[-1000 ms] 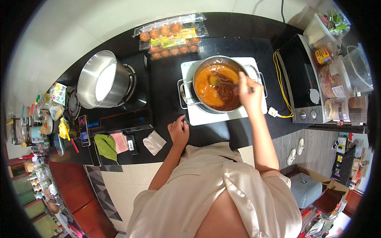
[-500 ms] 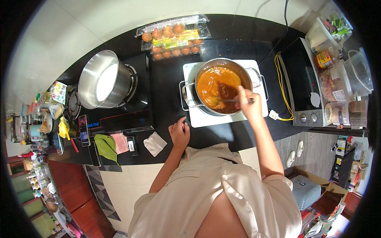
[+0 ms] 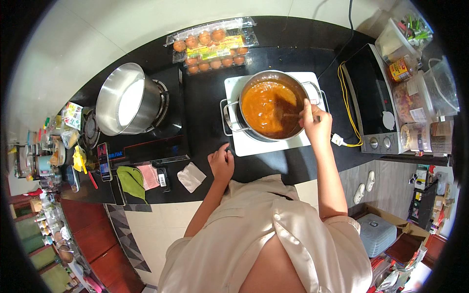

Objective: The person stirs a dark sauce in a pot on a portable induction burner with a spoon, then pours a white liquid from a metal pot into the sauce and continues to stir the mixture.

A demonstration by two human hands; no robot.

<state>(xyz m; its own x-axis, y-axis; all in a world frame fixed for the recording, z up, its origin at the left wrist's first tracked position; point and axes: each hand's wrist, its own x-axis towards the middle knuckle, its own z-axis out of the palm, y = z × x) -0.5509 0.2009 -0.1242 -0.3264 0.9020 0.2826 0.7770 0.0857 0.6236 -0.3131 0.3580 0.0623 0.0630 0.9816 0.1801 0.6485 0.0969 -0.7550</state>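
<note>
A steel pot (image 3: 235, 120) with two loop handles stands on a white square hot plate (image 3: 273, 150), with orange-brown liquid (image 3: 266, 105) in it. At the pot's right rim, my right hand (image 3: 316, 124) is closed round the thin handle of a stirring utensil (image 3: 291, 115). Its lower end is sunk in the liquid, so its exact kind is hidden. My left hand (image 3: 221, 165) rests on the front edge of the black counter, fingers apart and loosely bent, holding nothing. Beside it lies a crumpled white cloth (image 3: 191, 177).
Left of the hot plate, a large steel pot (image 3: 107, 105) with white contents sits on a gas stove. Egg cartons (image 3: 212, 49) lie behind. A microwave (image 3: 369, 93) and a yellow cable (image 3: 343, 105) are at the right. Green cloth (image 3: 131, 183) and a phone (image 3: 104, 161) lie front left.
My right hand has moved slightly right with the utensil, from above the liquid to the pot's right rim. The liquid's surface swirls differently. My left hand stays in place.
</note>
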